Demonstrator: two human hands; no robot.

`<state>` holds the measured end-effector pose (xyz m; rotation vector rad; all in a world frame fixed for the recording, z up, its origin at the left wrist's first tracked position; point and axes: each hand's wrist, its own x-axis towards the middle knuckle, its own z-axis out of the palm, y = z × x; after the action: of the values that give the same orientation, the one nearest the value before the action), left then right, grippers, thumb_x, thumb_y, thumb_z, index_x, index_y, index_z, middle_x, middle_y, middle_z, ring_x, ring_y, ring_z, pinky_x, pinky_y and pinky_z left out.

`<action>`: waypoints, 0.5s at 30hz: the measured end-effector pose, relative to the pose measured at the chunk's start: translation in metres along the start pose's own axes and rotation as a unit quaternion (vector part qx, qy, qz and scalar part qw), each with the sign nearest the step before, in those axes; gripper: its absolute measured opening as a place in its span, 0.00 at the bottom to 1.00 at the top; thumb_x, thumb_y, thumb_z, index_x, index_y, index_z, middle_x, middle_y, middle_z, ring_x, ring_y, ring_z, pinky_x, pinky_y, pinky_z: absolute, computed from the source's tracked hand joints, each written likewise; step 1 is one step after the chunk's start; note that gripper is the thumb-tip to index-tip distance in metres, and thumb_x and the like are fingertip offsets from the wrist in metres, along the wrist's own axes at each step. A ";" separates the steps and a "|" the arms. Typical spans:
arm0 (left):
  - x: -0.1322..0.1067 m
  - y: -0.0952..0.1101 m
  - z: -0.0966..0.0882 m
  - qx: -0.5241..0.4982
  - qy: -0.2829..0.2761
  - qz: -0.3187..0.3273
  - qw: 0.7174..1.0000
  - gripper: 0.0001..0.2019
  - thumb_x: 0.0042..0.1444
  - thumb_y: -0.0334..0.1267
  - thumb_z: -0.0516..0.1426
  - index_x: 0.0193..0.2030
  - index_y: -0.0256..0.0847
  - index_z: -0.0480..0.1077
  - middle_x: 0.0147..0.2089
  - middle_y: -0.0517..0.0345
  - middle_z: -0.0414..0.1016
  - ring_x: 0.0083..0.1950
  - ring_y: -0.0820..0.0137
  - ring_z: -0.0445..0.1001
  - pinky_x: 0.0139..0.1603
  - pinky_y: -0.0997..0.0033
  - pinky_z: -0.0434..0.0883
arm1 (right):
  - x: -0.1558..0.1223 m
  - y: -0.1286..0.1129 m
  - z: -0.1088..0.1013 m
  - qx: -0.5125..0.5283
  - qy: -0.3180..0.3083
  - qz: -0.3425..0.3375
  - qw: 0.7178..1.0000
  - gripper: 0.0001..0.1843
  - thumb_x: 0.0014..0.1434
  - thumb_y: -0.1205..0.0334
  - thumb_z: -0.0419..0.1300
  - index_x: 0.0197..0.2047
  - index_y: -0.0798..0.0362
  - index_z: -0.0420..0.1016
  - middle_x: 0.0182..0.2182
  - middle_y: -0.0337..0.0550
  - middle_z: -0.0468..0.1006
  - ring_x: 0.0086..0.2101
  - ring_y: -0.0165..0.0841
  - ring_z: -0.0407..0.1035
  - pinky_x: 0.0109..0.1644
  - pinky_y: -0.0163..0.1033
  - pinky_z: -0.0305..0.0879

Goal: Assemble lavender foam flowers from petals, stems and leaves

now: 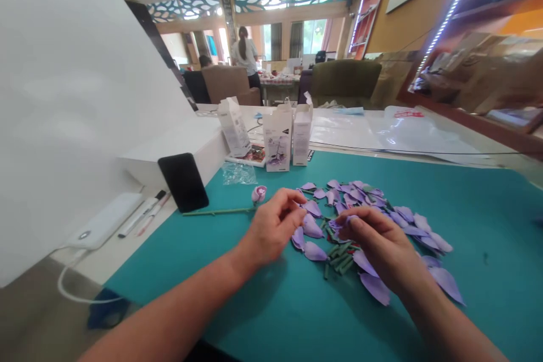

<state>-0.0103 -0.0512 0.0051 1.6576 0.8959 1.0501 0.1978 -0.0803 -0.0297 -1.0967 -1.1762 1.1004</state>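
Observation:
My left hand [274, 226] hovers over the teal mat [466, 226], fingers curled into a loose pinch next to the purple paper petals [360, 195]; what it pinches, if anything, is hidden. My right hand [375, 237] is closed on a small purple petal [339, 222] at its fingertips. Several loose petals lie spread around and under both hands. A bundle of short green stem pieces [341, 257] lies between the hands. A finished purple rose bud on a green stem [258, 194] rests just left of my left hand.
Three small white cartons [278, 136] stand at the mat's far edge beside a clear plastic bag [238, 172]. A black phone [183, 181] leans on a white box at left, near a white power bank [106, 219] and pens. A person stands far back.

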 end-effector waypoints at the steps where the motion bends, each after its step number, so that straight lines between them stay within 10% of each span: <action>1: -0.005 0.003 -0.014 0.040 0.048 0.035 0.997 0.08 0.57 0.40 0.55 0.42 0.41 0.66 0.29 0.62 0.67 0.28 0.74 0.66 0.28 0.75 0.64 | 0.000 0.001 0.000 0.004 0.014 0.006 1.000 0.15 0.51 0.48 0.66 0.35 0.51 0.77 0.32 0.43 0.79 0.29 0.32 0.72 0.35 0.36 0.71; 8: -0.022 -0.024 -0.143 0.255 0.454 0.121 0.845 0.22 0.49 0.37 0.60 0.52 0.42 0.62 0.46 0.54 0.67 0.47 0.66 0.69 0.44 0.67 0.69 | 0.002 0.005 -0.005 -0.015 0.028 0.057 0.998 0.20 0.44 0.44 0.69 0.34 0.50 0.79 0.32 0.44 0.80 0.31 0.34 0.74 0.34 0.33 0.73; 15: 0.000 -0.072 -0.179 0.327 0.514 -0.051 0.792 0.50 0.40 0.38 0.67 0.67 0.31 0.46 0.66 0.32 0.51 0.69 0.49 0.50 0.68 0.52 0.52 | 0.004 0.010 -0.010 -0.022 0.042 0.098 0.994 0.22 0.41 0.43 0.69 0.34 0.50 0.80 0.31 0.45 0.80 0.32 0.35 0.75 0.34 0.31 0.73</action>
<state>-0.1830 0.0277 -0.0304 1.4300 2.2411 1.7228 0.2079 -0.0759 -0.0393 -1.3014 -1.0483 1.1707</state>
